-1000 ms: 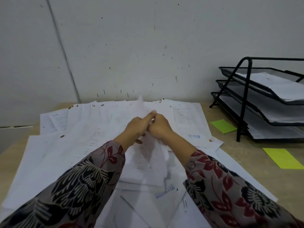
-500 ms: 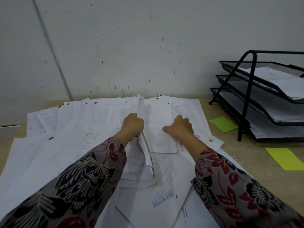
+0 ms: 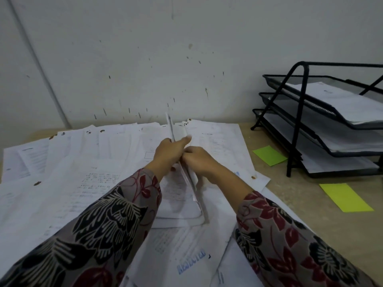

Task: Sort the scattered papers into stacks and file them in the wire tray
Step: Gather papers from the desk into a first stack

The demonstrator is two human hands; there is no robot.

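A thin sheaf of papers (image 3: pixel 193 191) was held on edge, roughly upright, well to the left of the wire tray (image 3: pixel 297 121), with its lower edge resting on the loose sheets beneath it. The sheaf was gripped by the left hand (image 3: pixel 167 154), whose fingers were curled round it from the side farther from the tray while the thumb was laid out along its upper edge. It was pressed from the tray's side by the right hand (image 3: pixel 200 161), whose fingers were bent against it; the two hands were touching each other at the knuckles. Both arms were covered by floral sleeves (image 3: pixel 93 235). The scattered papers (image 3: pixel 83 172) were spread in overlapping layers over the table (image 3: pixel 331 235), from beside the tray's left foot far out to the left, and a sheet bearing a blue stamp (image 3: pixel 190 264) was seen left of the tray and much nearer the camera. The black tray itself was set against the wall (image 3: pixel 145 59), and white filed papers (image 3: pixel 342 100) were seen lying in its top tier, with more paper visible in the two tiers below. A green note (image 3: pixel 269 155) was laid just beside the tray's left edge, and a yellow note (image 3: pixel 345 196) just in front of the tray.
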